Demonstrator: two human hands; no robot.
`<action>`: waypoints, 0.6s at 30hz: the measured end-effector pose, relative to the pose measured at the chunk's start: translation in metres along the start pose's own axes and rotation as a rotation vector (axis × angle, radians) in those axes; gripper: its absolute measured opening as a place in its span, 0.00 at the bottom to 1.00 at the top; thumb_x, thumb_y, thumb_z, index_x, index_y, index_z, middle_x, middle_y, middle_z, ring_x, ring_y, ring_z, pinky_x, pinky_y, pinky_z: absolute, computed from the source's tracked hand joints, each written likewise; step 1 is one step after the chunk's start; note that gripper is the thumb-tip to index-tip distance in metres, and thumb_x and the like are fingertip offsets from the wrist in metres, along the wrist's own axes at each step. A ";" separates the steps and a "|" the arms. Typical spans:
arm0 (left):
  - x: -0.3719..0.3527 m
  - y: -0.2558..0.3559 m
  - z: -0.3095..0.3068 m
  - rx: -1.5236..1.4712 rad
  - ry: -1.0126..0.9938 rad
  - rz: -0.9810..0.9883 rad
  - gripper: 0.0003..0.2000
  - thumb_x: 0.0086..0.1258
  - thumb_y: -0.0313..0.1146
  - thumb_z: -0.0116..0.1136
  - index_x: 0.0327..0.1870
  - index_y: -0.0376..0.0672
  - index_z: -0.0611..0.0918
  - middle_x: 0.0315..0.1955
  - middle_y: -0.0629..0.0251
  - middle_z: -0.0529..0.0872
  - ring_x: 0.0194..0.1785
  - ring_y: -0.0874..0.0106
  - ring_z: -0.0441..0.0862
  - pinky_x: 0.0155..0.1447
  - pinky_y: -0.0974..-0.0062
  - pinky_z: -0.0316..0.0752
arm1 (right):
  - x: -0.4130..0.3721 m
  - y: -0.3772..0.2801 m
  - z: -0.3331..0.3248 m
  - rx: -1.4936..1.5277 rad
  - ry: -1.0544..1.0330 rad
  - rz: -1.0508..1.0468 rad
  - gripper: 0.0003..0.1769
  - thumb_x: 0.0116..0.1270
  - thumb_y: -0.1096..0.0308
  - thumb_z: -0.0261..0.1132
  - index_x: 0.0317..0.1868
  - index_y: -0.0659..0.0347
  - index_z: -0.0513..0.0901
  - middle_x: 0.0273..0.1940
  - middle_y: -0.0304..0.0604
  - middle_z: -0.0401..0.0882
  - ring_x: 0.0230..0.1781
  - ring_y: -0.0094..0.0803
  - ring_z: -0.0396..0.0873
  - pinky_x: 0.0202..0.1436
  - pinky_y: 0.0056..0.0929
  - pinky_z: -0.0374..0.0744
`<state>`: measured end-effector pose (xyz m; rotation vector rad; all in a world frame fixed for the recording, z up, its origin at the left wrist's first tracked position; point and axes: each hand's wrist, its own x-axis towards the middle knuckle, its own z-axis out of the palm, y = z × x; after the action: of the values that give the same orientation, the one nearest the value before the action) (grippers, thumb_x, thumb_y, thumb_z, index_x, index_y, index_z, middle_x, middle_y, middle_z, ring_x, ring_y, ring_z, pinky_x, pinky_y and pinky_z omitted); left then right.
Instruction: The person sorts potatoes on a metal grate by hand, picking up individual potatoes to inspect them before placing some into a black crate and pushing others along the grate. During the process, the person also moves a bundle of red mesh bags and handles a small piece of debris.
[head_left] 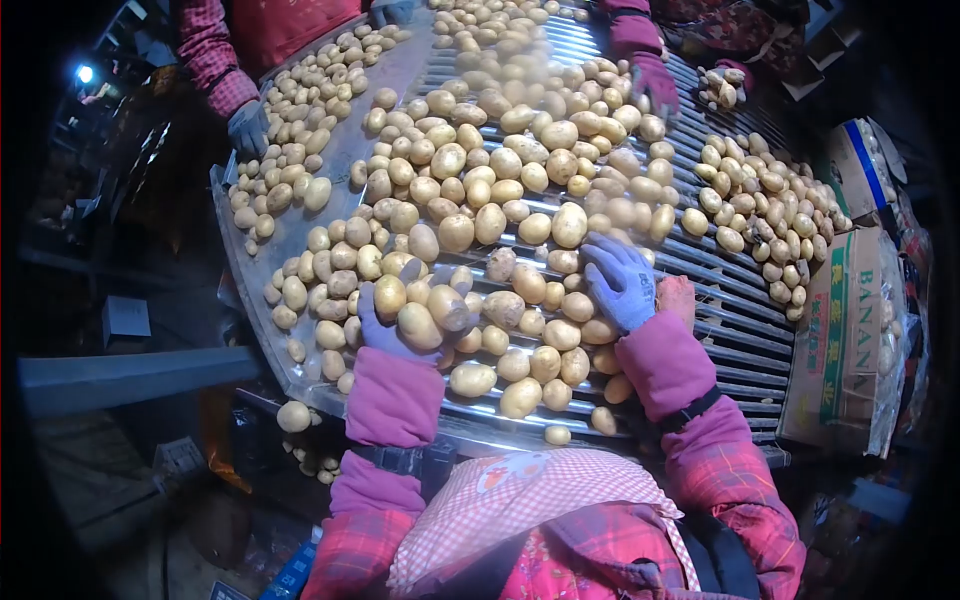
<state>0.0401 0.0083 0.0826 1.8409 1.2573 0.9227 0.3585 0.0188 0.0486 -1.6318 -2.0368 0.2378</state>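
Note:
My left hand (392, 322), in a lavender glove, is closed around a few potatoes (418, 326) at the lower left of the pile. My right hand (620, 282), gloved alike, reaches over the pile's right edge with fingers stretched out, beside potatoes (570, 225). Nothing shows gripped in it, though its palm side is hidden. Under both hands many loose potatoes (520, 397) lie on a metal roller table (730, 345). A pinkish-red object (677, 300) I cannot identify sits beside my right wrist.
Across the table, one co-worker's gloved hand (249, 128) touches potatoes at upper left; another's red-gloved hand (655, 84) is at upper right. More potatoes (765, 195) form a pile on the right. A "BANANA" carton (845, 335) stands at the right edge. A metal side plate (335, 180) borders the left.

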 end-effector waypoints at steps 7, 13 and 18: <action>0.001 0.000 0.000 0.237 -0.029 0.086 0.17 0.67 0.39 0.52 0.57 0.51 0.77 0.55 0.67 0.78 0.61 0.65 0.73 0.64 0.63 0.69 | 0.001 -0.001 0.000 -0.012 0.027 -0.003 0.17 0.62 0.62 0.63 0.52 0.51 0.82 0.57 0.42 0.78 0.58 0.43 0.75 0.62 0.44 0.70; -0.001 0.000 0.000 0.525 -0.012 0.164 0.18 0.68 0.40 0.50 0.58 0.50 0.75 0.54 0.66 0.78 0.60 0.65 0.74 0.62 0.62 0.71 | 0.001 -0.005 -0.003 -0.009 0.041 -0.008 0.17 0.62 0.62 0.63 0.51 0.52 0.82 0.57 0.42 0.79 0.57 0.43 0.75 0.61 0.44 0.70; -0.003 0.005 -0.003 0.743 0.028 0.197 0.18 0.69 0.40 0.49 0.59 0.49 0.74 0.54 0.64 0.78 0.59 0.65 0.75 0.61 0.62 0.72 | 0.003 -0.002 -0.001 0.029 0.049 -0.057 0.16 0.62 0.62 0.63 0.50 0.54 0.83 0.56 0.44 0.79 0.57 0.45 0.75 0.61 0.44 0.70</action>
<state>0.0391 0.0042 0.0882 2.5629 1.5929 0.6125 0.3571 0.0207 0.0514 -1.5446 -2.0308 0.2036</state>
